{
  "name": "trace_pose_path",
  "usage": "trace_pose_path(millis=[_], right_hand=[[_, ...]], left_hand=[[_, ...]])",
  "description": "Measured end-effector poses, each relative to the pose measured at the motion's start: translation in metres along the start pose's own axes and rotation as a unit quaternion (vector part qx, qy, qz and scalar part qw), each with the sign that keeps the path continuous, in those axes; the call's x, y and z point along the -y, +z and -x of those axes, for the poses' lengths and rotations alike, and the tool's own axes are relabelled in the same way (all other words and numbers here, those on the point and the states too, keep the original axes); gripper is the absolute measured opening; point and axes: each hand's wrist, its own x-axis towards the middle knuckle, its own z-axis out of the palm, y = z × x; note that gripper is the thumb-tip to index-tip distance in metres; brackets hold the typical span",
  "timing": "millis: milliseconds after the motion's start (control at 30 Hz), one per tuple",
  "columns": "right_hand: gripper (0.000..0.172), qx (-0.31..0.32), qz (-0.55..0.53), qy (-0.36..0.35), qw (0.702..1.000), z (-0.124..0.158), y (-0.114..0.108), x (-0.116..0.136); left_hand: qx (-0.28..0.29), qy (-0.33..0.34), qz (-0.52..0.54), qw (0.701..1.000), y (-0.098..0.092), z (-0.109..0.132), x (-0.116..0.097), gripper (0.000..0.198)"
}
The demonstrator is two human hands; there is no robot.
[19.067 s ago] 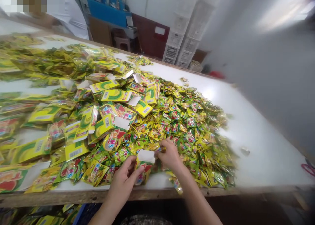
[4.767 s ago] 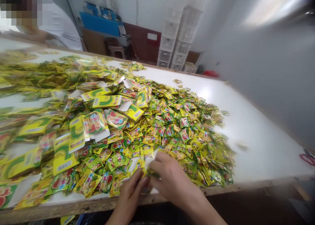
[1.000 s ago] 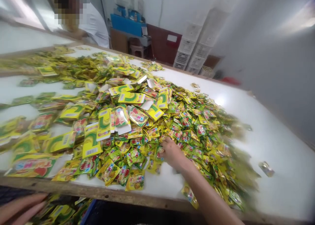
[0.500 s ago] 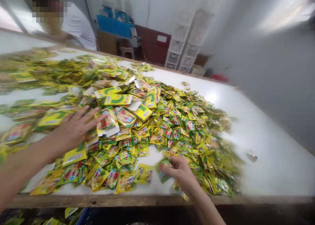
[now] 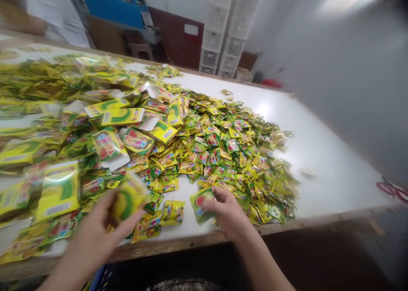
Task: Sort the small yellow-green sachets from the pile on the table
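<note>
My left hand (image 5: 98, 223) is closed around a small yellow and green box (image 5: 129, 197), blurred by motion, above the table's front edge. Between the thumb and fingers of my right hand (image 5: 226, 210) is a green candy packet (image 5: 202, 204) with a red fruit picture. A yellow candy packet (image 5: 173, 213) lies on the white table between the two hands. Behind them spreads a heap of small yellow and green packets (image 5: 223, 146). On the heap's left part lie several small printed boxes (image 5: 123, 116), some with white flaps open.
The white tabletop (image 5: 321, 155) has a wooden edge (image 5: 204, 238) at the front. Red-handled scissors (image 5: 390, 190) lie at the far right. Beyond the table are stacked white crates (image 5: 214, 40), a blue cabinet (image 5: 111, 8) and another person in white (image 5: 59, 15).
My left hand has drawn back from the boxes toward the front edge and now grips one. My right hand still holds the green packet. The view has shifted right.
</note>
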Motion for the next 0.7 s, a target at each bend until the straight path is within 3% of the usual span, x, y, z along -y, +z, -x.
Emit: trace_pose_path(millis=[100, 200, 267, 333, 400, 433, 567, 700], right_hand=[[0.022, -0.039, -0.065, -0.005, 0.997, 0.0, 0.001, 0.005], [0.021, -0.07, -0.099, -0.022, 0.992, 0.002, 0.0, 0.01], [0.021, -0.068, -0.103, -0.034, 0.992, 0.005, 0.001, 0.012], [0.02, -0.058, -0.113, -0.041, 0.991, 0.01, 0.002, 0.011], [0.02, -0.051, -0.129, -0.05, 0.989, 0.016, 0.003, 0.01], [0.021, -0.051, -0.137, -0.055, 0.988, 0.02, 0.003, 0.009], [0.024, -0.075, -0.143, -0.072, 0.984, 0.033, -0.011, 0.012], [0.021, -0.16, -0.169, -0.114, 0.966, 0.044, -0.054, 0.016]], left_hand=[[0.015, 0.115, -0.126, 0.985, 0.038, 0.013, -0.031, 0.061], [-0.041, 0.152, -0.074, 0.985, 0.056, 0.02, -0.06, 0.042], [0.024, 0.122, 0.047, 0.991, 0.063, 0.026, -0.082, 0.039], [0.147, 0.078, 0.15, 0.974, 0.07, 0.032, -0.106, 0.045], [0.22, 0.061, 0.173, 0.958, 0.079, 0.038, -0.126, 0.032], [0.224, 0.072, 0.157, 0.959, 0.084, 0.04, -0.133, 0.019], [0.184, 0.17, 0.091, 0.964, 0.101, 0.049, -0.144, 0.024], [0.228, 0.222, 0.078, 0.945, 0.111, 0.062, -0.14, 0.031]])
